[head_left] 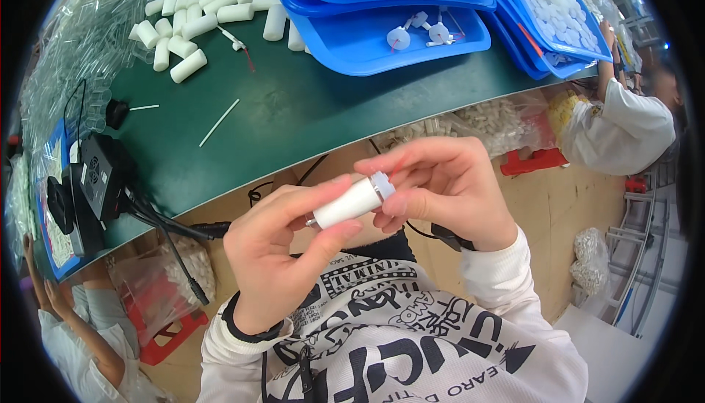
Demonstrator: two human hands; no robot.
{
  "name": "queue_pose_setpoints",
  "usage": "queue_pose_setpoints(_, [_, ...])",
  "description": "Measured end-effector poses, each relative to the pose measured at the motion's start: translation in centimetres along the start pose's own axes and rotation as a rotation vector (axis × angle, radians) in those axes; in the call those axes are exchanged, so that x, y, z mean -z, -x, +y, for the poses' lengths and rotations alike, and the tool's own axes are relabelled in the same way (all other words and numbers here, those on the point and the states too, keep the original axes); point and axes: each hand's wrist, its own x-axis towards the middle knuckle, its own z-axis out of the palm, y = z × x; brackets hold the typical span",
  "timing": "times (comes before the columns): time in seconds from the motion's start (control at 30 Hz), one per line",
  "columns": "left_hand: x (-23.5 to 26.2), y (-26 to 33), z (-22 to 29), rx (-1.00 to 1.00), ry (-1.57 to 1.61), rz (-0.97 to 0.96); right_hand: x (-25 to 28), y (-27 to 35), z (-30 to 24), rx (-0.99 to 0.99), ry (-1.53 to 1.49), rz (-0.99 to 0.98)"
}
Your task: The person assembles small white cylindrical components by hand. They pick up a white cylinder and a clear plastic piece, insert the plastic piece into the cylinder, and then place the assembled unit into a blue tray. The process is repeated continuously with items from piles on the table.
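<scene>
Between my two hands, in front of the table edge, is a white plastic cylinder (344, 206), lying tilted with its right end higher. My left hand (283, 230) is closed round its body, thumb below and fingers above. A small metal pin juts from its lower left end. My right hand (444, 190) pinches the other end, where a translucent white cap (382, 185) sits. A thin red wire (397, 166) sticks out by that cap between my right fingers. Part of the right fingertips is hidden behind the cylinder.
Loose white cylinders (198, 25) lie on the green table (279, 102) with a thin white stick (219, 122). Stacked blue trays (352, 65) hold small white parts. Black electrical devices and cables (103, 175) stand at left. Other people (617, 124) work at both sides.
</scene>
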Motion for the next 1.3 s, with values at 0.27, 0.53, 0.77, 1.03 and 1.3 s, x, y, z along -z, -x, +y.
queue_pose_setpoints(0.27, [-0.2,0.5,-0.8,-0.353,-0.359,-0.025,1.4,-0.1,-0.2,-0.1,0.255,-0.1])
queue_pose_setpoints(0.53, [0.3,2.0,-1.3,-0.152,-0.202,-0.045,1.3,0.3,1.1,-0.083,0.111,-0.207])
queue_pose_setpoints(0.77, [0.9,2.3,0.8,0.218,0.302,-0.144,1.3,0.2,0.9,0.831,0.715,-0.109])
queue_pose_setpoints(1.03, [1.4,2.4,1.4,0.348,0.479,-0.191,-0.2,0.7,1.3,0.883,0.719,-0.115])
queue_pose_setpoints(1.3, [1.1,2.8,1.5,0.404,0.395,-0.166,-0.2,0.6,2.1,0.941,0.782,-0.146])
